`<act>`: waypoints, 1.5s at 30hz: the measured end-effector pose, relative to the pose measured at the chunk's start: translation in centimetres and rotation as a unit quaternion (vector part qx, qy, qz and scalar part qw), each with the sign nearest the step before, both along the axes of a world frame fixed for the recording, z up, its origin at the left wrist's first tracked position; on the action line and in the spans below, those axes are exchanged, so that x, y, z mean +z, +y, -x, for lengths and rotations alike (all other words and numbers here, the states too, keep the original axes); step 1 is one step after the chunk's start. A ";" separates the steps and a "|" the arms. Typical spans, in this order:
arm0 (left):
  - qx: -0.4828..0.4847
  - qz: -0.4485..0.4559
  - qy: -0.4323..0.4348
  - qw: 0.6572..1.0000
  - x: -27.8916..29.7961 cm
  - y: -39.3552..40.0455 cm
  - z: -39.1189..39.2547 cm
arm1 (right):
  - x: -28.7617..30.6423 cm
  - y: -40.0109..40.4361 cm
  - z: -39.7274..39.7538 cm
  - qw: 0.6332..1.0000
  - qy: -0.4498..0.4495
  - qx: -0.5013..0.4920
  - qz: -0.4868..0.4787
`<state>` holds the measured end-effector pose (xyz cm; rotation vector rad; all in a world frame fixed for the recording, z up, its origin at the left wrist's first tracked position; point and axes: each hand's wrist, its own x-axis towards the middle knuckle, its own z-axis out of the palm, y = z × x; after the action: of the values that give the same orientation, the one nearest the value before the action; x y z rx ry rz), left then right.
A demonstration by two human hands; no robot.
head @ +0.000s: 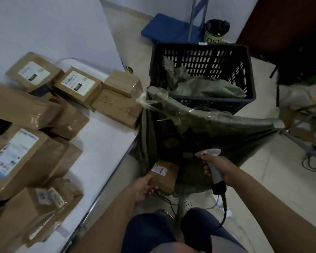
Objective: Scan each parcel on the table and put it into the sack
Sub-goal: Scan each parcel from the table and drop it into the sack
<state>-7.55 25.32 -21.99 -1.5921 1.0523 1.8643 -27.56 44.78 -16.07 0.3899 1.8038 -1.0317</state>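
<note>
My left hand [144,189] grips a small brown parcel [163,175] with a white label, held at the near edge of the open grey-green sack [217,125]. My right hand [218,168] grips a grey handheld scanner [212,166] over the sack's mouth, its black cable hanging down. Several brown taped parcels lie on the white table [102,143] at the left, among them a large labelled parcel [20,159] and a labelled parcel [77,84] further back. The inside of the sack is dark, and its contents are hard to make out.
A black slatted crate [202,57] holding grey-green sacking stands behind the sack. A blue platform trolley [170,28] and a bin [216,31] are at the back. Metal frames and cables [310,154] crowd the floor at the right. My knees show at the bottom.
</note>
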 end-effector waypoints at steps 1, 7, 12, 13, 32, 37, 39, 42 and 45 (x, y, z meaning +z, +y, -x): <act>0.011 -0.008 -0.007 1.000 -1.2 0.8 0.6 | -0.3 0.4 0.3 1.000 -0.006 0.005 0.003; -0.111 0.040 -0.035 0.992 -5.9 5.4 4.8 | -2.1 2.2 2.5 1.000 -0.014 0.012 0.002; -0.326 0.157 0.005 0.932 -8.8 6.9 9.5 | -3.4 3.4 3.5 1.000 -0.011 0.007 0.005; -0.342 0.170 0.024 0.924 -9.1 7.1 10.6 | -3.5 3.5 3.6 1.000 -0.013 0.004 0.008; -0.297 0.171 0.074 0.937 -3.5 2.2 5.5 | 0.3 -2.3 -0.1 0.996 0.009 0.071 0.045; -0.305 0.272 0.112 0.906 2.7 -3.1 1.7 | 5.7 -10.4 -3.6 0.985 0.049 0.137 0.097; -0.306 0.314 0.119 0.891 5.9 -5.6 -0.5 | 8.2 -14.4 -5.7 0.976 0.067 0.164 0.126; -0.252 0.355 0.133 0.890 10.4 -9.6 -4.4 | 12.0 -20.6 -9.7 0.955 0.085 0.217 0.185; -0.187 0.413 0.142 0.880 14.8 -13.4 -9.1 | 15.1 -26.3 -14.3 0.927 0.096 0.268 0.245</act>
<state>1.58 11.94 -7.17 -1.3450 2.3298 1.4642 -13.25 18.45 -0.95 -0.5030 1.6070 -1.0941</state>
